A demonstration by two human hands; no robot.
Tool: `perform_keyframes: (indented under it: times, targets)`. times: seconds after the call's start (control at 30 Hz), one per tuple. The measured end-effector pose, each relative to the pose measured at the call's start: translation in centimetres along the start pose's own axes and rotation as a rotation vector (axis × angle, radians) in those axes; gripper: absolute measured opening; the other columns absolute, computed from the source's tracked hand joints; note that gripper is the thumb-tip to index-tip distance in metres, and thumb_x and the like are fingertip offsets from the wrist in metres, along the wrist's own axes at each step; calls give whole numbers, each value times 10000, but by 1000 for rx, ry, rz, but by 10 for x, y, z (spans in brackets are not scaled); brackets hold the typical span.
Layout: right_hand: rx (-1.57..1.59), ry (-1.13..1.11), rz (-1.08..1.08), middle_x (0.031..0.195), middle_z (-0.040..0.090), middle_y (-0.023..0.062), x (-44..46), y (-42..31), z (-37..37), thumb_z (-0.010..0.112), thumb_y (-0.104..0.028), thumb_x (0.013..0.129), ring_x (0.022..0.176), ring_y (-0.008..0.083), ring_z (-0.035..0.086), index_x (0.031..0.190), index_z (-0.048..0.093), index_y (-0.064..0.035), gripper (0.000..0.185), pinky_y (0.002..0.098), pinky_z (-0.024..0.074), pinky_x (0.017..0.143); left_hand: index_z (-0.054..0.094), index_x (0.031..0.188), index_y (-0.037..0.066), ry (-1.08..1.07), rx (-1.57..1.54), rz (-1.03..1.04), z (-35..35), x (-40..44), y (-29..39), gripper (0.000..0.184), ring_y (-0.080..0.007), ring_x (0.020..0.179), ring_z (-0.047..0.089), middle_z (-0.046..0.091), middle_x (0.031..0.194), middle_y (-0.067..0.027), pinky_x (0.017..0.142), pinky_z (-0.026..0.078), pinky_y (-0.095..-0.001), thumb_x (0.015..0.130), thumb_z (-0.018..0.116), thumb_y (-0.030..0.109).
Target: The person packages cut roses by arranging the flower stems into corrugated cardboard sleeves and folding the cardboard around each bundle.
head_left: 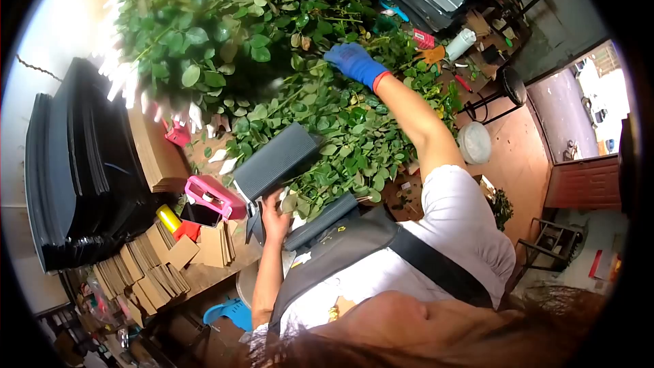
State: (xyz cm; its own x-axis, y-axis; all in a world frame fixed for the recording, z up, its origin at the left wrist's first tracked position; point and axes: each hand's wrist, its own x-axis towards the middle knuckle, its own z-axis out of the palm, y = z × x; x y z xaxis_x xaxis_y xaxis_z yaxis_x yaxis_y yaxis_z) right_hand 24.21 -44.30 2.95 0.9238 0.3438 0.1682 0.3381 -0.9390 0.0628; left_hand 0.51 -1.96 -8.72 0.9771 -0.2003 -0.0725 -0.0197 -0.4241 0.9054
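My right hand (355,65), in a blue glove with a red cuff, reaches far out into the leafy rose stems (300,102). Its fingers are curled down among the leaves, and what they grip is hidden. Close to my body, my bare left hand (274,215) is closed at the lower end of a dark grey corrugated sheet (276,160). A second dark corrugated piece (321,223) lies just right of that hand, with rose leaves between the two. White rose heads (228,163) show beside the upper sheet. A dark pointed object (254,223) is next to my left fingers.
A large pile of roses (225,34) fills the back left. Stacked black sheets (82,163) stand at left. Near them are a pink holder (214,196), a yellow roll (167,218) and cardboard pieces (146,266). A white bottle (461,44) and a stool (511,88) are at right.
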Motion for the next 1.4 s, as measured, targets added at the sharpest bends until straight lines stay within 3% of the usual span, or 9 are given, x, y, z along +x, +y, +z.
perform_keyframes:
  times: [0.17,0.23,0.33,0.6,0.83,0.93,1.03,1.17,1.4]
  targets:
    - [340,466,-317,1091,664,79,10,-63,-50,628,-180,898,982,293,643,1180,653,-172,282,409,516,873,618,1274,70,-11,-53,-26,1,2,-4,454,-236,994,664,619,1179,-158,877,541,-344,851,774,126]
    - [475,312,-234,1100,669,84,17,-76,-44,621,-173,913,1000,295,644,1175,657,-135,267,401,518,891,613,1280,76,-23,-2,-42,-1,2,-3,460,-235,1001,664,615,1186,-163,876,544,-350,850,772,111]
    - [747,628,-168,1068,671,97,19,-105,-51,616,-198,928,992,311,646,1141,658,-102,237,412,516,886,611,1284,82,-22,-22,-9,2,5,-10,461,-239,1015,658,598,1196,-161,871,546,-345,849,765,89]
    - [530,693,-447,988,662,50,3,-146,-77,645,-277,858,834,270,648,1071,666,-177,236,402,533,729,611,1276,66,-6,-47,-18,1,0,11,460,-226,1023,636,602,1172,-133,899,509,-324,848,770,114]
    - [200,225,-761,866,625,62,-82,-170,-166,576,-141,872,686,266,625,1241,586,-218,377,378,487,551,595,1285,43,176,293,319,10,1,-42,437,-275,1012,642,608,1236,-172,904,510,-363,903,716,215]
    - [140,-92,-698,848,622,60,-106,-155,-159,629,-112,839,710,288,635,1200,596,-198,373,400,500,563,540,1325,45,-43,226,18,4,2,-20,495,-290,1035,636,635,1201,-149,922,503,-385,869,710,135]
    - [309,-252,-379,1044,719,95,-95,-111,-126,557,-280,932,872,344,682,1118,693,-175,253,458,544,809,517,1326,82,95,135,207,9,1,-27,511,-245,903,630,635,1159,-119,815,530,-363,866,734,130]
    - [250,389,-268,1032,725,83,-79,-36,-75,658,-216,934,891,285,694,1197,694,-151,273,393,558,748,554,1289,58,58,-59,28,7,1,-10,501,-317,1053,637,593,1168,-183,906,515,-391,838,752,150]
    - [473,573,-691,947,735,70,-42,-155,-146,723,-147,861,804,251,706,1136,720,-147,276,358,553,677,546,1291,47,58,-87,36,7,1,-12,531,-284,1074,635,590,1187,-179,917,510,-378,827,774,167]
